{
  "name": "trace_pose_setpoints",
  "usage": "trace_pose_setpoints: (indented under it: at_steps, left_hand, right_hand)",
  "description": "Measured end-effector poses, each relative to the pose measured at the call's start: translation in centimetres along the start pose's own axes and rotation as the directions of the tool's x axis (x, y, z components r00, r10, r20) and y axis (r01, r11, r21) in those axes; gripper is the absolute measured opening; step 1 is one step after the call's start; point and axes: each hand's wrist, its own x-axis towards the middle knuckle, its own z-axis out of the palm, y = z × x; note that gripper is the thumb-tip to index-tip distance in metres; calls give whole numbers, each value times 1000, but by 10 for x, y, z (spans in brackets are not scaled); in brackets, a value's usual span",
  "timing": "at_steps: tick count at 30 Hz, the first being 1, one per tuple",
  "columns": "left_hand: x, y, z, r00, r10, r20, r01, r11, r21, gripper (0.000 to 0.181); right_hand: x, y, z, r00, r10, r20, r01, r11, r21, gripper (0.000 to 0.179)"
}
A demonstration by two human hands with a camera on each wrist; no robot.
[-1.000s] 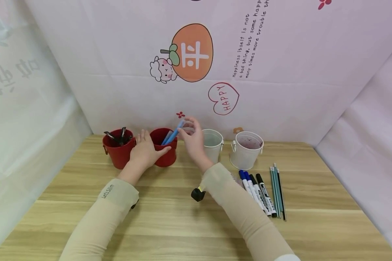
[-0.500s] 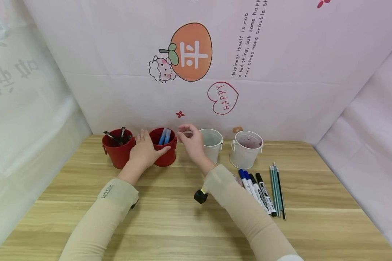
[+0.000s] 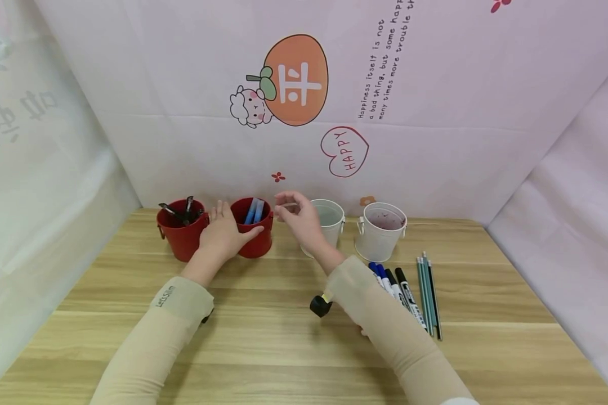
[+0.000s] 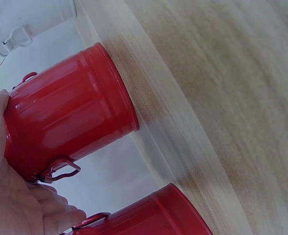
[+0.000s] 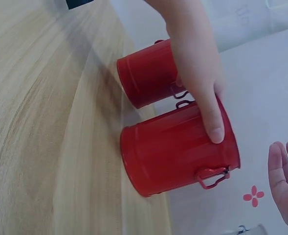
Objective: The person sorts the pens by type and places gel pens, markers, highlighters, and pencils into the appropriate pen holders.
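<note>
My left hand (image 3: 220, 236) is spread between two red buckets. Its thumb touches the front of the right-hand red bucket (image 3: 255, 246) just under the rim, as the right wrist view also shows, while its fingers reach back in the gap beside the left-hand red bucket (image 3: 182, 244). Blue pens (image 3: 254, 211) lean inside the right-hand red bucket. Black-and-clear pens (image 3: 187, 209) stand in the left-hand one. Just right of the blue pens' bucket, my right hand (image 3: 302, 222) hovers with loosely bent fingers and nothing in them, in front of a white bucket (image 3: 329, 216).
Another white bucket (image 3: 380, 242) stands farther right. In front of it lie several whiteboard markers (image 3: 405, 298) with blue and black caps, partly behind the right sleeve. Several pencils (image 3: 428, 295) lie beside them. A printed white cloth (image 3: 436, 169) hangs behind the wooden table (image 3: 263, 349).
My right hand has let go of the blue pens, which now rest in the red bucket. It has drawn back slightly to the right. The left hand has stayed in place.
</note>
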Motion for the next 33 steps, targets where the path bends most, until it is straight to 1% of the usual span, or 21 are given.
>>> trace_pose_setpoints:
  at_steps: [6,11,16,21,27,33]
  left_hand:
    - [1,1,0,1000,2,2,-2,1000,-3,118]
    - [1,1,0,1000,4,-2,-4,1000,-1,119]
    - [1,0,0,1000,6,1,-6,1000,4,119]
    - [2,-2,1,1000,10,4,-10,1000,12,120]
    - [1,-2,-1,1000,14,11,-14,1000,10,120]
    - [1,0,-2,1000,10,14,-10,1000,3,119]
  right_hand:
    - [-5,-7,-6,999,-18,35,18,1000,-9,25]
    - [-11,-8,-10,997,-46,65,49,998,-33,23]
    - [-21,-11,-13,993,-62,100,70,994,-81,25]
    - [-29,-13,-18,988,-57,140,73,991,-110,24]
    - [-39,-15,-26,986,-37,165,61,987,-147,25]
    - [-50,-9,-36,980,-42,197,77,981,-175,25]
